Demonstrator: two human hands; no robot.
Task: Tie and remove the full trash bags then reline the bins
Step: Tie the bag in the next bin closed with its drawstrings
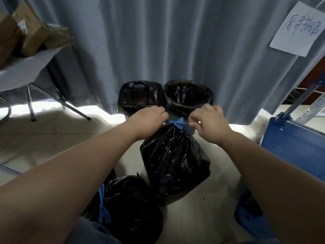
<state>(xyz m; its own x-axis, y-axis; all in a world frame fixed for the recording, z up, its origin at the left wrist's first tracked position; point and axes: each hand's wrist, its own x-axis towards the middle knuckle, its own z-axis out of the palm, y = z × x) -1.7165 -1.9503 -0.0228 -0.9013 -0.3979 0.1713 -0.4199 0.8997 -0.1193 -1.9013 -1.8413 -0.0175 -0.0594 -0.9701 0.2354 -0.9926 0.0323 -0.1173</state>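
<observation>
A full black trash bag (175,159) stands on the floor in the middle, its neck gathered by a blue drawstring (176,122). My left hand (146,121) pinches the left end of the drawstring and my right hand (210,123) pinches the right end, with the knot between them. A second black bag (130,208) tied with a blue string lies at the bottom left by my legs. Behind the hands stand two bins lined with black bags: the left bin (140,97) and the right bin (188,95).
A grey curtain (158,41) hangs behind the bins. A table with cardboard boxes (26,32) stands at the left on metal legs. A blue chair (295,147) is at the right, and a paper note (297,29) is pinned to the curtain.
</observation>
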